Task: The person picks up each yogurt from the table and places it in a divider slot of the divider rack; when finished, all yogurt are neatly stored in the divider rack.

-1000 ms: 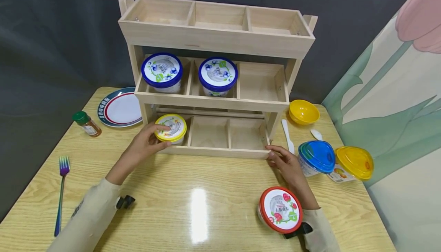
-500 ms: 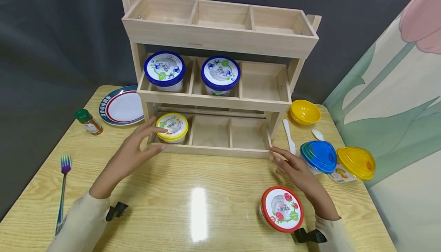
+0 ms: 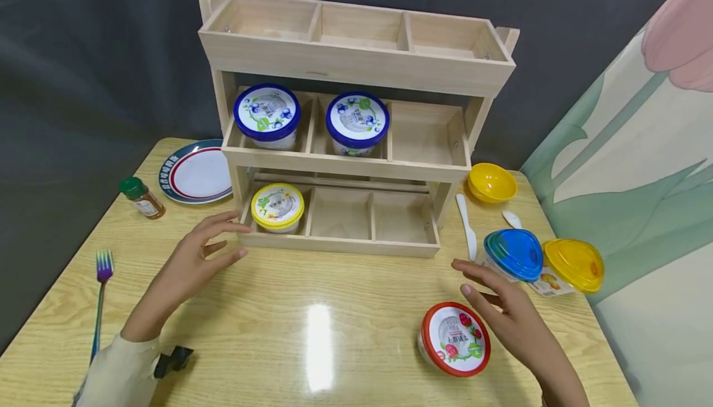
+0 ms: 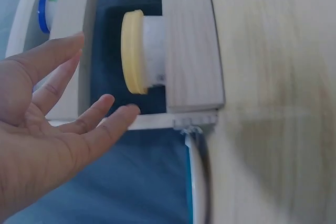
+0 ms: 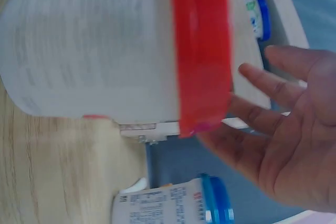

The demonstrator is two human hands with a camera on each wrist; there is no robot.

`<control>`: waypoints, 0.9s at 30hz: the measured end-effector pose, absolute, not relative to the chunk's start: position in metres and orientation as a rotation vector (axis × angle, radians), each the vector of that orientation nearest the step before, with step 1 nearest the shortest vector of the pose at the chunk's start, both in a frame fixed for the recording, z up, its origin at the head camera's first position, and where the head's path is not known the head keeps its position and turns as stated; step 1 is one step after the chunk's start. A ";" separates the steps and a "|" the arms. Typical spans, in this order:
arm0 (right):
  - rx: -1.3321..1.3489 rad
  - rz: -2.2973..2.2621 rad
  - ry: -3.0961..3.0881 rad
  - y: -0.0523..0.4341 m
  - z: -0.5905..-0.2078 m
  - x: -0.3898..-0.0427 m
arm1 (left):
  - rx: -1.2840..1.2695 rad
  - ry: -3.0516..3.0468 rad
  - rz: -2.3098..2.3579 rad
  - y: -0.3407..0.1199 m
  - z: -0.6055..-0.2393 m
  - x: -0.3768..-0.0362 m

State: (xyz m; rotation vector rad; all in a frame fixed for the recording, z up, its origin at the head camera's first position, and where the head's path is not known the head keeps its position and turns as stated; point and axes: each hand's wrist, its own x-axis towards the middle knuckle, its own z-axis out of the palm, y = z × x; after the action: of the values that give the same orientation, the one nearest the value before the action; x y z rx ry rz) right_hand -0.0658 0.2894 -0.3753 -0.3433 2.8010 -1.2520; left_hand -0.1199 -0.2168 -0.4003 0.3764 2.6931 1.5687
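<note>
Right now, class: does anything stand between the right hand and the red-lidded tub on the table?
Nothing visible does. The right hand hovers open just beside the red-lidded tub, with only bare table near them; the blue-lidded tub lies off to the side.

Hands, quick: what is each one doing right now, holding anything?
Left hand: open, holding nothing, near the yellow-lidded cup.
Right hand: open, holding nothing, beside the red-lidded cup.

I note: rack bare matt wood | table glossy wood-grain | tub smooth plastic, glossy red lid.
</note>
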 end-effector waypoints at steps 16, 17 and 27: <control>-0.274 -1.026 2.975 0.296 -0.395 -0.022 | 0.254 2.637 1.602 -0.241 -0.434 -0.147; -0.288 -1.016 2.991 0.297 -0.397 -0.021 | 0.238 2.625 1.603 -0.241 -0.435 -0.148; -0.306 -0.986 2.901 0.311 -0.407 -0.008 | 0.256 2.622 1.606 -0.242 -0.439 -0.156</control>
State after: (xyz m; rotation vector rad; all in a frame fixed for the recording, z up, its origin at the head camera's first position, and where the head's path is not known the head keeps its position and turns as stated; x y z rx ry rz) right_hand -0.0085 0.3109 -0.4072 -0.3064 2.9007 -0.9856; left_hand -0.1558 -0.2422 -0.4390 0.2560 2.6219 1.6060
